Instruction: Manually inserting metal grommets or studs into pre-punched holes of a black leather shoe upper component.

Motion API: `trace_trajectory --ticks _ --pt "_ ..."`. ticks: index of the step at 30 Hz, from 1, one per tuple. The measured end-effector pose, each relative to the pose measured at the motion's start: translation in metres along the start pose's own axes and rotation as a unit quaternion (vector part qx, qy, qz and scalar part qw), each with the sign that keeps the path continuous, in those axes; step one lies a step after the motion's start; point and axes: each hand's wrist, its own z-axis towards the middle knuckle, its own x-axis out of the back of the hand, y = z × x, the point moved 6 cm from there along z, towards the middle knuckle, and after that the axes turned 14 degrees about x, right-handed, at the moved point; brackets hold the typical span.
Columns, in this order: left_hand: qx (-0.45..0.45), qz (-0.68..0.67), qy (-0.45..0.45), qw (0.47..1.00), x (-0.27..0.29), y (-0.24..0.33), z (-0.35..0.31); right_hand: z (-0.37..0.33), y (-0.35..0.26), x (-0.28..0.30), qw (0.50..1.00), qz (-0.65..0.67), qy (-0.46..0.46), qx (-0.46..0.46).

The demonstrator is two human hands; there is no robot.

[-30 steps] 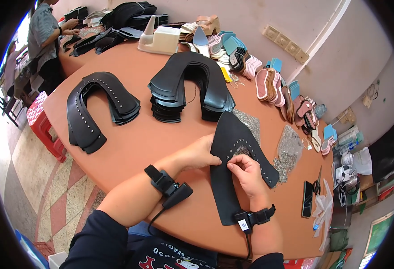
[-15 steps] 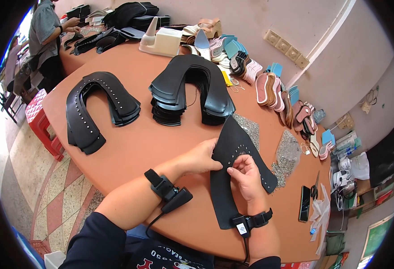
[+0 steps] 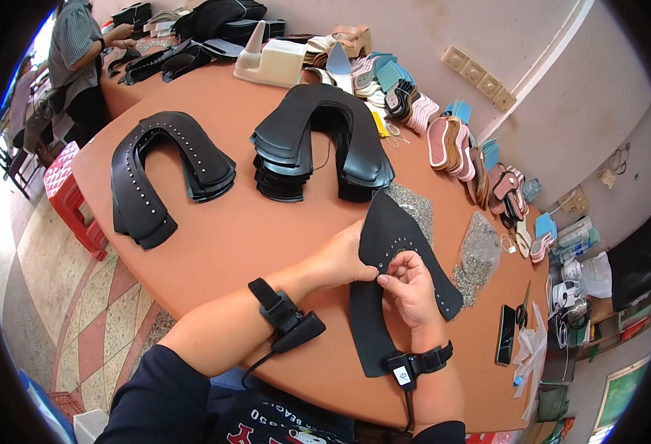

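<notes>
My left hand [image 3: 349,257] is closed on the edge of a black U-shaped leather piece [image 3: 384,226], its thumb on top and the other fingers hidden underneath. Small metal studs run along the inner curve of this piece and down its right arm. At the inner edge, my right hand [image 3: 415,290] pinches thumb and forefinger together close to the left thumb. Whatever is between those fingertips is too small to make out. Just beyond the piece lie clear bags of small silvery bits: one bag [image 3: 414,207] is partly covered by it, and another bag [image 3: 479,248] lies to the right.
A tall stack of plain black U-shaped pieces [image 3: 284,152] and a lower studded stack [image 3: 136,174] stand on the brown table [image 3: 266,244]. A phone [image 3: 505,334] and scissors [image 3: 522,311] lie right. Sole-shaped pieces [image 3: 447,148] line the wall. A person [image 3: 81,59] works far left.
My right fingertips have shifted slightly along the inner edge, and my left thumb now lies closer to them. The whole view has moved a little; both hands stay at the leather piece.
</notes>
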Motion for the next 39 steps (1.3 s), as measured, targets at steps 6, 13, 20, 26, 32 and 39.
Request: trace_trajectory --ticks 6,13,20,26,32,39 --pt "-0.024 0.006 -0.006 1.0 -0.002 -0.003 0.001 0.001 -0.008 -0.001 0.994 -0.109 -0.013 0.023" --pt "0.059 -0.108 -0.034 0.992 0.004 -0.012 0.004 0.007 -0.014 0.004 0.979 -0.193 0.006 0.062" --pt "0.097 -0.104 -0.049 0.989 0.003 -0.019 0.007 0.006 -0.032 0.049 0.854 -0.509 0.031 0.105" --pt "0.116 0.027 -0.067 0.991 0.0 -0.017 0.0 0.005 -0.033 0.034 0.741 -0.646 -0.046 0.181" --pt "0.168 -0.003 -0.067 0.984 0.0 -0.026 0.002 0.003 -0.029 0.031 0.834 -0.524 -0.071 0.155" --pt "0.135 -0.067 -0.064 0.987 0.002 -0.024 0.006 -0.006 -0.01 0.002 0.975 -0.203 -0.085 0.003"
